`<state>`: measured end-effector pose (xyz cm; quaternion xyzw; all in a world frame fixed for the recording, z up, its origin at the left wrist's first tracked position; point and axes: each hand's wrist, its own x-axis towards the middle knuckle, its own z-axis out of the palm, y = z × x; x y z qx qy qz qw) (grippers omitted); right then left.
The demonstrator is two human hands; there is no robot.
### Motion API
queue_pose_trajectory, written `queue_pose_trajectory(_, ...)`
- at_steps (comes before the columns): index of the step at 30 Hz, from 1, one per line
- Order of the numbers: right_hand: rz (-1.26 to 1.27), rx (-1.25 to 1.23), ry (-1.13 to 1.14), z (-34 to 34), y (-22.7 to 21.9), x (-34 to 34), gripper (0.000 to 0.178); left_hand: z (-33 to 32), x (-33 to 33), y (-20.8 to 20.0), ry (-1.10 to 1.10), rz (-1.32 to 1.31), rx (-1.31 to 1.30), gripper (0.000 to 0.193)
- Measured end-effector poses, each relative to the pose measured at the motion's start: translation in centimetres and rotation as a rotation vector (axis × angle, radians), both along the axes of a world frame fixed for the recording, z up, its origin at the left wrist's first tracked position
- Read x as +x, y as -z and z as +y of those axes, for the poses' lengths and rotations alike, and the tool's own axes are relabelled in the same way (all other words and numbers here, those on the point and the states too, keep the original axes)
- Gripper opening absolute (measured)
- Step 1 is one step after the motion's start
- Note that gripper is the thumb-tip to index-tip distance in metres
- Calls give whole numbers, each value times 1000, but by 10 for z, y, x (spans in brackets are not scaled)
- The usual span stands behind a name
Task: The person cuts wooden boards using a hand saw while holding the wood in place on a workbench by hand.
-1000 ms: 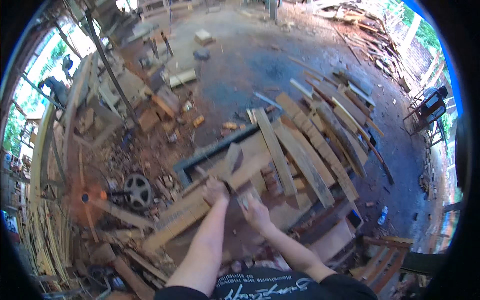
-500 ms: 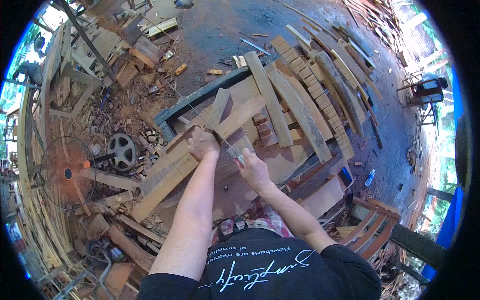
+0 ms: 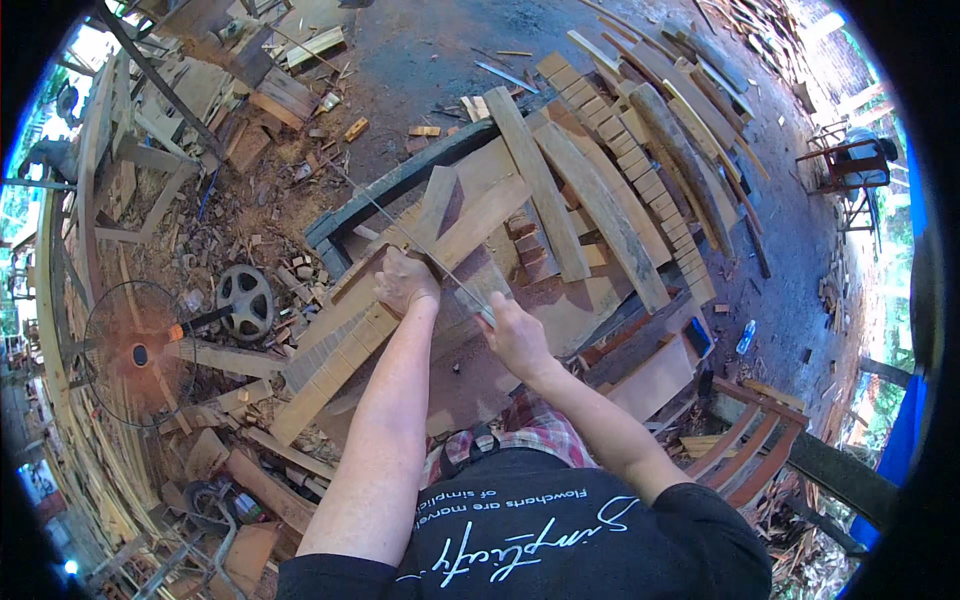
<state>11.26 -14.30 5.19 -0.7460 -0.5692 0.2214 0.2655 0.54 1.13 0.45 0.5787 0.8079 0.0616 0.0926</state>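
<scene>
My right hand (image 3: 518, 338) is closed round the pale handle of a handsaw (image 3: 458, 283). The saw's long thin blade, seen almost edge-on, runs up and left past my left hand, across the wood. My left hand (image 3: 406, 282) grips a wooden board (image 3: 350, 288) just left of the blade, its fingers curled over the wood and partly hidden. Below that hand lies a wooden piece with a row of evenly spaced cross lines (image 3: 335, 368). A flat plank (image 3: 485, 222) and a shorter offcut (image 3: 436, 205) lie just beyond the blade.
A dark-edged low bench (image 3: 400, 180) bears the wood. Several curved planks (image 3: 600, 215) and a row of small blocks (image 3: 630, 155) lie to the right. On the left stand a fan (image 3: 140, 352) and a spoked wheel (image 3: 244, 304). Offcuts litter the floor.
My right hand and the saw handle have shifted slightly to the right. My left hand keeps its grip on the wood. The whole view has shifted a little.
</scene>
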Motion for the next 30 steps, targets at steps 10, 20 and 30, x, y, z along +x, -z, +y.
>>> queue_pose_trajectory(10,-11,-39,0,-57,-8,16,32,0,-5,-3,8,22,-5,23)
queue_pose_trajectory(20,26,-85,-23,-113,-16,34,31,-1,-5,-14,-27,29,-56,26)
queue_pose_trajectory(30,11,-87,-2,1,-11,-4,29,1,-5,0,-22,-35,-53,26)
